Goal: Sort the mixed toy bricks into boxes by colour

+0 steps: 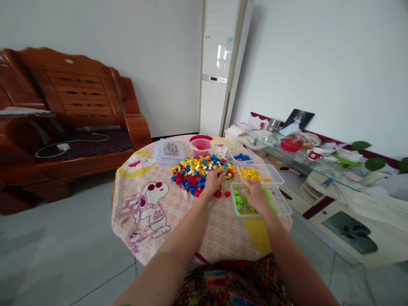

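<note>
A heap of small plastic building bricks point(194, 174), in red, blue, yellow, white and green, lies on the cloth-covered table. At the heap's right side is my left hand point(213, 181), its fingers pinched together; whatever they hold is too small to make out. My right hand point(256, 194) reaches over the clear box of green bricks point(238, 202), fingers stretched apart toward the box of yellow bricks point(250, 173). Nothing shows in its grasp. Farther back sits a clear box with blue bricks point(242, 157). A loose red brick point(227, 194) lies between the heap and the green bricks.
Behind the heap stand a pink tub point(201, 145) with red bricks and a container of white bricks point(221, 151). A lidded plastic box point(170, 151) rests at the back left. To the right is a cluttered glass-topped cabinet point(331, 163); a wooden bench point(79, 102) stands left.
</note>
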Demonstrator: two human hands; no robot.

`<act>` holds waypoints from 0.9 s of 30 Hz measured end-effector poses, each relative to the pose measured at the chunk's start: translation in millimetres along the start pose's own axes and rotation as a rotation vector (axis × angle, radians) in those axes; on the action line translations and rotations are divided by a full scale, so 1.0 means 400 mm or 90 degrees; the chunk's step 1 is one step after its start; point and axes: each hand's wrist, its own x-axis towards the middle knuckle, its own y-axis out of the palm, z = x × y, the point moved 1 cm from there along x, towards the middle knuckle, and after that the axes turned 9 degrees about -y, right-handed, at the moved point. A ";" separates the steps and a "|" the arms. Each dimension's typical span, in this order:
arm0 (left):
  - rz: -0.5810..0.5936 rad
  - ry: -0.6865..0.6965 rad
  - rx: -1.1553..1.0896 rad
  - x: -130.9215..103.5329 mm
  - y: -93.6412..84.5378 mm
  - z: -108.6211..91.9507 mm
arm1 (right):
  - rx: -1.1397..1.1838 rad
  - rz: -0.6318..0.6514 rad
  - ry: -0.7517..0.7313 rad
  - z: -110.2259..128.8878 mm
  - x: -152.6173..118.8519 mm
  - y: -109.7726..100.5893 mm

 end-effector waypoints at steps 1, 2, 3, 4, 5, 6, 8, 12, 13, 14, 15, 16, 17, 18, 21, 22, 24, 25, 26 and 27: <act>-0.041 -0.013 -0.005 0.003 -0.020 0.004 | -0.016 0.011 0.004 0.001 0.005 -0.003; -0.082 -0.028 -0.009 0.006 -0.041 0.009 | -0.035 0.022 0.010 0.001 0.011 -0.006; -0.121 -0.045 -0.011 0.008 -0.063 0.015 | -0.054 0.032 0.016 0.002 0.016 -0.010; -0.156 -0.062 -0.011 0.010 -0.085 0.021 | -0.071 0.042 0.021 0.001 0.021 -0.014; -0.188 -0.080 -0.010 0.013 -0.107 0.028 | -0.084 0.048 0.025 0.000 0.026 -0.018; -0.219 -0.098 -0.009 0.016 -0.129 0.034 | -0.092 0.049 0.027 -0.001 0.034 -0.023; -0.273 -0.123 0.003 0.022 -0.174 0.046 | -0.092 0.040 0.027 -0.005 0.055 -0.033; -0.335 -0.152 0.065 0.031 -0.256 0.081 | -0.019 0.010 0.010 -0.003 0.144 -0.046; -0.346 -0.157 0.079 0.029 -0.272 0.093 | 0.012 0.009 0.010 0.000 0.178 -0.045; -0.356 -0.164 0.091 0.027 -0.285 0.107 | 0.046 0.011 0.014 0.004 0.217 -0.044; -0.366 -0.170 0.100 0.023 -0.295 0.121 | 0.086 0.016 0.021 0.008 0.259 -0.043; -0.376 -0.181 0.108 0.018 -0.302 0.136 | 0.124 0.023 0.038 0.011 0.303 -0.042; -0.377 -0.192 0.115 0.013 -0.306 0.149 | 0.158 0.023 0.059 0.013 0.347 -0.042; -0.379 -0.206 0.121 0.009 -0.308 0.161 | 0.191 0.007 0.068 0.013 0.389 -0.043; -0.388 -0.213 0.130 -0.001 -0.306 0.177 | 0.248 -0.061 0.071 -0.001 0.479 -0.051; -0.394 -0.206 0.130 -0.002 -0.305 0.176 | 0.231 -0.076 0.077 -0.009 0.490 -0.053; -0.399 -0.194 0.130 -0.001 -0.301 0.170 | 0.170 -0.060 0.056 -0.023 0.484 -0.050; -0.396 -0.190 0.130 0.001 -0.298 0.166 | 0.142 -0.020 0.026 -0.026 0.468 -0.045; -0.391 -0.191 0.129 0.004 -0.294 0.162 | 0.125 0.034 -0.016 -0.027 0.447 -0.037; -0.384 -0.193 0.128 0.006 -0.290 0.160 | 0.114 0.091 -0.053 -0.024 0.422 -0.026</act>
